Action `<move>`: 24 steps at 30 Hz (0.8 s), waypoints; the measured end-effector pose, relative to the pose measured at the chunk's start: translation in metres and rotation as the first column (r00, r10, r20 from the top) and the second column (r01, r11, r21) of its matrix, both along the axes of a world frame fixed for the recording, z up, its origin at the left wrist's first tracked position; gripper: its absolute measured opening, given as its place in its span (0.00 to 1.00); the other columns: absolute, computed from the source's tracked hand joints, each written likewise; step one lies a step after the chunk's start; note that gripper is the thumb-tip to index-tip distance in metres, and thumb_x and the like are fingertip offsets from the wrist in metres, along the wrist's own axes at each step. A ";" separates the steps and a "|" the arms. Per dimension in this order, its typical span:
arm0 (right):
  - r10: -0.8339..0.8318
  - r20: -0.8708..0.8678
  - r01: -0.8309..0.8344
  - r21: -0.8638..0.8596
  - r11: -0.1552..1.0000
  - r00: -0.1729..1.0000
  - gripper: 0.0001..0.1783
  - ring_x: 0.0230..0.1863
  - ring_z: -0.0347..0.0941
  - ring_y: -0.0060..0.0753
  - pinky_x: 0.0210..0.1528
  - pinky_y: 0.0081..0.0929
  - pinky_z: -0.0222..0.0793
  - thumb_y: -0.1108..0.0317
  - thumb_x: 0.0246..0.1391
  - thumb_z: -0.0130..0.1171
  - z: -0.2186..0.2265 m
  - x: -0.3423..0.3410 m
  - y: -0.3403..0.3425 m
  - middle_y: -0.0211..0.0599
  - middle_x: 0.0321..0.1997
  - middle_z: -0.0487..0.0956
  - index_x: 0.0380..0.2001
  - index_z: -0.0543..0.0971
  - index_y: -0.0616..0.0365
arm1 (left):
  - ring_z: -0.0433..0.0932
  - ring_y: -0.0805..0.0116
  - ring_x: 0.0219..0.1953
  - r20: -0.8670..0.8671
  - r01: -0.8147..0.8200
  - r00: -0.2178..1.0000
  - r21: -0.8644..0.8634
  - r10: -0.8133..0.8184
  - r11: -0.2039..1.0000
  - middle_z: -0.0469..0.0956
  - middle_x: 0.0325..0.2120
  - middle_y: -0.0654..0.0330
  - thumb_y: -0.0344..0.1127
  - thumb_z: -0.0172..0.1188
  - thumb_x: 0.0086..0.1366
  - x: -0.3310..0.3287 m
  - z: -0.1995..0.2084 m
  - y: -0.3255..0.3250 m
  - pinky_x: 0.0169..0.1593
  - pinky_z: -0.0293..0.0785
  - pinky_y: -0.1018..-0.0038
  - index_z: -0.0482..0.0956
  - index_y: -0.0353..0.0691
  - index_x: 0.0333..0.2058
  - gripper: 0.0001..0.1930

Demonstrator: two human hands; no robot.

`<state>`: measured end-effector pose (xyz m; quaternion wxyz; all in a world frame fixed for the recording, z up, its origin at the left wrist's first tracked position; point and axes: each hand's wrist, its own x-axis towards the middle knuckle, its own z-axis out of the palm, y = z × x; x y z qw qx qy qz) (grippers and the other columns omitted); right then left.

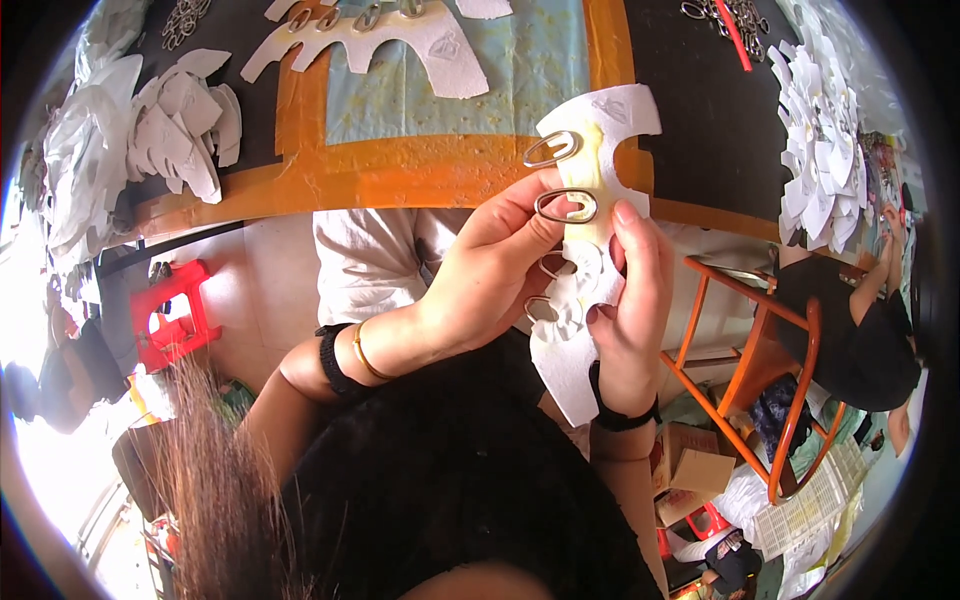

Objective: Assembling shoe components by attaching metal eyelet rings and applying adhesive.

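Note:
Both hands hold a white cut-out strip (572,375) with scalloped edges and yellowish, glue-like smears, raised above the table's near edge. Several oval metal rings (567,206) sit along its left side; its lower half is folded and bunched. My left hand (480,260) is closed, pinching the strip beside the second ring from the top, with some fingers hidden behind it. My right hand (640,290) grips the strip's right edge, thumb up along it, the other fingers partly hidden. A similar white strip (450,60) with rings lies flat on the table's blue sheet (450,115).
Orange tape (400,165) borders the sheet. White cut pieces are piled at left (185,125) and right (820,160). Metal rings (185,20) lie far left, more at far right by a red stick (735,40). A red stool (175,315), wooden chair (700,310) and another person (850,330) are around.

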<state>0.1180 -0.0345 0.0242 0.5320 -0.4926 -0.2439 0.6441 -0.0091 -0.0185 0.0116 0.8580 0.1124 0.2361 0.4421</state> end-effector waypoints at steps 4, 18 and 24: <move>-0.068 0.016 0.068 -0.024 0.997 0.998 0.14 0.20 0.58 0.11 0.21 0.13 0.52 0.64 0.55 0.49 0.004 -0.011 0.008 0.23 0.17 0.63 0.19 0.67 0.58 | 0.71 0.82 0.35 -0.093 0.045 0.995 0.025 -0.042 0.999 0.73 0.36 0.67 0.35 0.49 0.65 -0.004 -0.008 0.004 0.37 0.69 0.84 0.67 0.38 0.46 0.13; -0.072 0.412 -0.024 0.224 0.974 0.909 0.05 0.18 0.56 0.04 0.19 0.07 0.49 0.72 0.54 0.54 -0.007 0.006 0.021 0.17 0.19 0.67 0.27 0.68 0.58 | 0.70 0.81 0.38 -0.106 0.010 0.994 0.008 -0.009 1.000 0.72 0.36 0.66 0.35 0.52 0.64 -0.013 0.000 0.008 0.43 0.68 0.81 0.69 0.36 0.42 0.11; -0.322 0.336 0.205 0.340 0.918 0.885 0.15 0.30 0.63 0.16 0.30 0.14 0.61 0.68 0.54 0.54 0.002 -0.009 0.017 0.32 0.35 0.69 0.43 0.67 0.61 | 0.72 0.80 0.33 -0.229 -0.091 0.966 0.123 0.117 0.988 0.75 0.31 0.65 0.37 0.55 0.62 -0.010 -0.007 0.007 0.41 0.69 0.80 0.74 0.35 0.36 0.10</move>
